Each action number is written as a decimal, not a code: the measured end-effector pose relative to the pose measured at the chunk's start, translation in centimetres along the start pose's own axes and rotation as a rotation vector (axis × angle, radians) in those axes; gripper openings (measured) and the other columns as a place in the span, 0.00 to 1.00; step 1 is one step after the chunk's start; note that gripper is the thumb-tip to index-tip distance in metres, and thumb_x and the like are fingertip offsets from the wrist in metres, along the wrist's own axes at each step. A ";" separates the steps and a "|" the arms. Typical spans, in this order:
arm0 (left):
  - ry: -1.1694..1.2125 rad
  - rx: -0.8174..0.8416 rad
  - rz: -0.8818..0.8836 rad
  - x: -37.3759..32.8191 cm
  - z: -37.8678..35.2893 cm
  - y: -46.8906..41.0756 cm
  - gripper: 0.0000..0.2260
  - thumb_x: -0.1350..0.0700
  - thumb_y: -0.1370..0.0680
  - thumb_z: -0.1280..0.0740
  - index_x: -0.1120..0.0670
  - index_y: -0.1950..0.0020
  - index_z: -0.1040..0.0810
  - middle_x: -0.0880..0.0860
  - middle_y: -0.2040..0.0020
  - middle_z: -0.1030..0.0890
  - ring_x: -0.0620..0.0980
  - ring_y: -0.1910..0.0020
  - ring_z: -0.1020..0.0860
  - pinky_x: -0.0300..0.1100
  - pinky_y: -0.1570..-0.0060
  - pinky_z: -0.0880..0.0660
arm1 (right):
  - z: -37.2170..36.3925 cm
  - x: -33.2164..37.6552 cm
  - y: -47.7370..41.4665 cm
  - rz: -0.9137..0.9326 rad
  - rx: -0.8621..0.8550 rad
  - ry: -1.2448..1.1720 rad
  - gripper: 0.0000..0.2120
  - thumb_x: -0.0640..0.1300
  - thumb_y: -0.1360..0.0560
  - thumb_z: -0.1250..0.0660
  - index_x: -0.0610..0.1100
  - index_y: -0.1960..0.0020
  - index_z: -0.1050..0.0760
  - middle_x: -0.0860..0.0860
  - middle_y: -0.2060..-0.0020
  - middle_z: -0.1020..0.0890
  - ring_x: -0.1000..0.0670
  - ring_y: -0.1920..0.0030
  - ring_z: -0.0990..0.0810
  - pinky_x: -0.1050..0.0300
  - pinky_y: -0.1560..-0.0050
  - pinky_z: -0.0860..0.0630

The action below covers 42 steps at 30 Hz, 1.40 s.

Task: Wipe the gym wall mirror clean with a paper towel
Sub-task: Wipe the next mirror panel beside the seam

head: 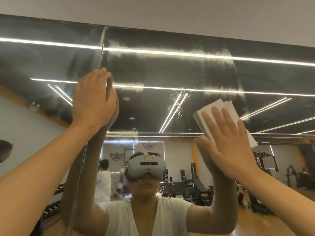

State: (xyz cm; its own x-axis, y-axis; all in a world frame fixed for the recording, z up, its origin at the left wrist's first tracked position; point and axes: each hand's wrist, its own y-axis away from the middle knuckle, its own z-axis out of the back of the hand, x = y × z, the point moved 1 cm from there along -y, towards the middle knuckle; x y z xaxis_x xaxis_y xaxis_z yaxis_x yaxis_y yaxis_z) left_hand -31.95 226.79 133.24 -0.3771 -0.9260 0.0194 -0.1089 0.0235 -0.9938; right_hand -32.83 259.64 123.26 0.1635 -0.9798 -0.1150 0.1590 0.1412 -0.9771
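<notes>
Shiny glass covers most of the wall in front of us: this is the gym mirror [170, 72], and it goes up almost to the plain wall [170, 11] on top.

We press the paper towel [228, 106] flat on the mirror, on the right side and up high. It is folded into a thick white pad. Our right hand [228, 147] lies on it with straight, spread fingers. It pushes the towel and does not curl round it. Our left hand [92, 101] is flat too, and its fingers rest on the glass by the seam [102, 48] where two mirror panes meet. It holds nothing.

We think the job is partly done. Wide, cloudy wet streaks [170, 53] run across the top of the right pane, so it looks like the towel has gone over that part. The streaks have not dried off or been rubbed away yet. A patch of little drops [177, 101] sits just left of the towel. More small drops [162, 191] are lower down, in the middle. These need wiping. The left pane looks hazy in spots too, but we cannot tell if it has been wiped.

Farther out, in the mirror we see a grey headset [146, 167], a white shirt, dark gym machines [196, 181] and long ceiling lights [255, 59].
</notes>
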 end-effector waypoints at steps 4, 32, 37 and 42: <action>0.008 -0.004 0.003 0.0 0.0 -0.1 0.18 0.58 0.18 0.39 0.59 0.29 0.30 0.57 0.27 0.29 0.57 0.28 0.33 0.51 0.27 0.42 | 0.7 -0.8 -0.8 0.041 0.042 -0.038 0.26 0.68 0.21 0.69 0.68 0.23 0.60 0.59 0.20 0.57 0.57 0.21 0.66 0.43 0.22 0.65; 0.028 -0.031 -0.023 0.6 -0.6 0.1 0.17 0.57 0.18 0.38 0.59 0.29 0.29 0.58 0.29 0.27 0.58 0.29 0.32 0.51 0.28 0.40 | 2.7 -0.7 -24.0 0.013 -0.138 0.073 0.25 0.54 0.15 0.60 0.51 0.19 0.49 0.49 0.22 0.41 0.46 0.22 0.45 0.35 0.25 0.42; 0.032 -0.032 -0.023 0.5 -0.6 0.1 0.18 0.57 0.18 0.39 0.59 0.28 0.30 0.58 0.28 0.28 0.58 0.28 0.33 0.51 0.27 0.41 | 2.1 0.0 -19.8 0.132 -0.140 0.012 0.29 0.58 0.17 0.62 0.51 0.21 0.41 0.50 0.25 0.35 0.47 0.24 0.39 0.36 0.28 0.39; 0.014 -0.012 -0.021 0.4 -0.4 0.1 0.19 0.57 0.18 0.39 0.59 0.27 0.31 0.58 0.27 0.29 0.58 0.27 0.34 0.53 0.26 0.42 | 1.0 2.6 -10.2 0.289 -0.059 -0.034 0.27 0.58 0.16 0.62 0.54 0.19 0.47 0.55 0.20 0.44 0.54 0.20 0.52 0.49 0.21 0.55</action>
State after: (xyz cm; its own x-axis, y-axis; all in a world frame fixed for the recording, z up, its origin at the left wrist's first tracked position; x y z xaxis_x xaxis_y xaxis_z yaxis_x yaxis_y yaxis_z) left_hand -32.47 226.53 133.16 -0.3872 -0.9211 0.0417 -0.1281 0.0089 -0.9917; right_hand -33.02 255.80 133.08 0.2266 -0.8946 -0.3853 0.0439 0.4045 -0.9135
